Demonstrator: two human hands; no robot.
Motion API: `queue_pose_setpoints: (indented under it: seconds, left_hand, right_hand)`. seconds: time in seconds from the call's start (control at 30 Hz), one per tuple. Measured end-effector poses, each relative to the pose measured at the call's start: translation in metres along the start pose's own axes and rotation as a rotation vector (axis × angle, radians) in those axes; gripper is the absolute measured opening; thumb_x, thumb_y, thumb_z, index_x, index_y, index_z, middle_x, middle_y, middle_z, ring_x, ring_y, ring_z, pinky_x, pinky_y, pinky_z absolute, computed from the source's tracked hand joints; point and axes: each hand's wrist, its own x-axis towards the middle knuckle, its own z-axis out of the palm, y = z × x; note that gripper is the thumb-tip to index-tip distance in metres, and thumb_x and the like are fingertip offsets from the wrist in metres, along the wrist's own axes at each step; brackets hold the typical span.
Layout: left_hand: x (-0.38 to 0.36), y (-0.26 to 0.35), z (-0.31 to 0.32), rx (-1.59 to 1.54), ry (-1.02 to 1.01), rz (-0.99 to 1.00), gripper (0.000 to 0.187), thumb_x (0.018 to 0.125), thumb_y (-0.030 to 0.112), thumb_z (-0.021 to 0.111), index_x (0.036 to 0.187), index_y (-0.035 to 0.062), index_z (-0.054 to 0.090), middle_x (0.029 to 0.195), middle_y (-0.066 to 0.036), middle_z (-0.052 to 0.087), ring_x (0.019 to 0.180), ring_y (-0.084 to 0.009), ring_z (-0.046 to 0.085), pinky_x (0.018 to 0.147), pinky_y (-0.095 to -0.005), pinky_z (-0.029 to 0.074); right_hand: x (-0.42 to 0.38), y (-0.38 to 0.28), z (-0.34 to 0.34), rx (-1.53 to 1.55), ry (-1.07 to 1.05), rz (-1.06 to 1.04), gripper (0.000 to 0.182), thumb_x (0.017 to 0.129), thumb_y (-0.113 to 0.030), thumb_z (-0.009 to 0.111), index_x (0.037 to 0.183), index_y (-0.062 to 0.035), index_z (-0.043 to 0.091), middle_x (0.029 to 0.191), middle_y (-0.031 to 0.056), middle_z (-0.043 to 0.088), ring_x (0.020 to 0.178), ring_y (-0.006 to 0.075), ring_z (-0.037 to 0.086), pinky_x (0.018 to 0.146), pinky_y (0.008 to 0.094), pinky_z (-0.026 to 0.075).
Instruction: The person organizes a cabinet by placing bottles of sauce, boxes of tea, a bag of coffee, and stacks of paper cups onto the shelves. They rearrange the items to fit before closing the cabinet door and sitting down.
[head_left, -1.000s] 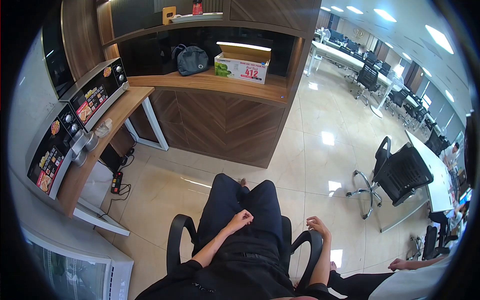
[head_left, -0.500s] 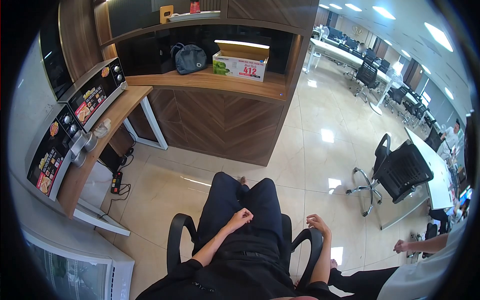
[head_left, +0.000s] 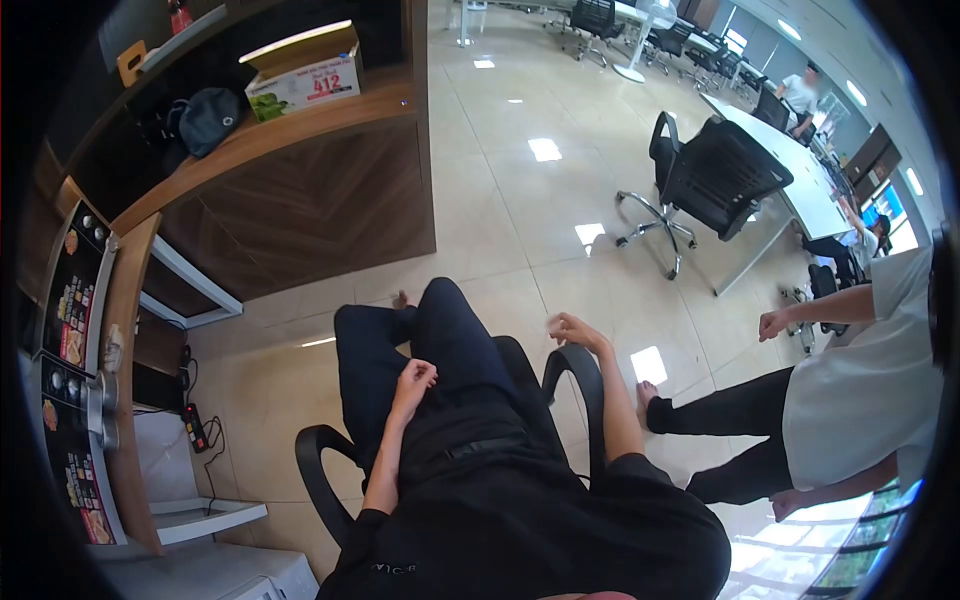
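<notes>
My left hand [head_left: 415,382] rests over my lap near the top of my dark trousers [head_left: 450,340], its fingers loosely curled together and nothing visible in them. Beyond the front of the right armrest [head_left: 578,365] is my right hand [head_left: 575,332], with bent fingers held apart. Its fingertips are slightly blurred, and no object shows in it. The forearm lies along the armrest. I sit in a black office chair, whose left armrest [head_left: 318,450] stands free of my arm.
To my right stands a person in a white shirt [head_left: 850,400]. A black swivel chair [head_left: 720,180] is by a white desk [head_left: 775,160], with people farther back. On the left are microwave ovens [head_left: 75,300] and a power strip [head_left: 193,428]; a carton [head_left: 310,85] and bag [head_left: 208,122] sit on a shelf.
The view has turned to the right, bringing more of the standing person into sight. My left hand stays on my lap; my right hand stays by the armrest, its fingers moving slightly.
</notes>
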Motion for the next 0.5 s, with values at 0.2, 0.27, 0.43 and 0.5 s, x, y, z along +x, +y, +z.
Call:
queue_pose_setpoints:
  seconds: [0.2, 0.27, 0.43, 0.5]
  left_hand:
    - [0.0, -0.006, 0.009, 0.14, 0.114, 0.005, 0.016, 0.094, 0.018, 0.067, 0.095, 0.0026, 0.06, 0.082, -0.003, 0.064, 0.073, -0.01, 0.061, 0.069, -0.0255, 0.049]
    - [0.0, -0.004, 0.011, 0.148, 0.148, -0.044, 0.018, 0.094, 0.019, 0.068, 0.094, 0.0022, 0.06, 0.08, -0.003, 0.064, 0.072, -0.0099, 0.061, 0.068, -0.026, 0.049]
    - [0.006, -0.019, 0.008, 0.192, 0.228, -0.094, 0.029, 0.093, 0.028, 0.069, 0.091, 0.0, 0.061, 0.077, -0.006, 0.066, 0.07, -0.0114, 0.063, 0.065, -0.0273, 0.051]
    - [0.007, -0.017, 0.006, 0.247, 0.227, -0.147, 0.035, 0.093, 0.034, 0.068, 0.092, -0.0005, 0.061, 0.079, -0.009, 0.068, 0.074, -0.0162, 0.067, 0.069, -0.0308, 0.053]
  right_hand:
    - [0.007, 0.01, -0.002, 0.015, -0.014, 0.044, 0.036, 0.091, -0.019, 0.067, 0.124, -0.0079, 0.057, 0.09, 0.0054, 0.065, 0.082, 0.0126, 0.062, 0.073, 0.0289, 0.052]
    - [0.01, 0.012, -0.002, 0.001, -0.008, 0.056, 0.034, 0.092, -0.019, 0.065, 0.124, -0.0081, 0.057, 0.091, 0.006, 0.065, 0.082, 0.0128, 0.062, 0.074, 0.0281, 0.052]
    - [0.013, 0.003, 0.004, 0.146, 0.018, 0.039, 0.035, 0.098, -0.024, 0.063, 0.125, -0.0035, 0.055, 0.098, 0.0082, 0.066, 0.088, 0.0152, 0.064, 0.081, 0.0285, 0.052]
    - [0.014, -0.012, 0.011, 0.239, 0.069, 0.013, 0.033, 0.099, -0.025, 0.062, 0.124, -0.0051, 0.054, 0.099, 0.0096, 0.068, 0.089, 0.0157, 0.066, 0.078, 0.0286, 0.052]
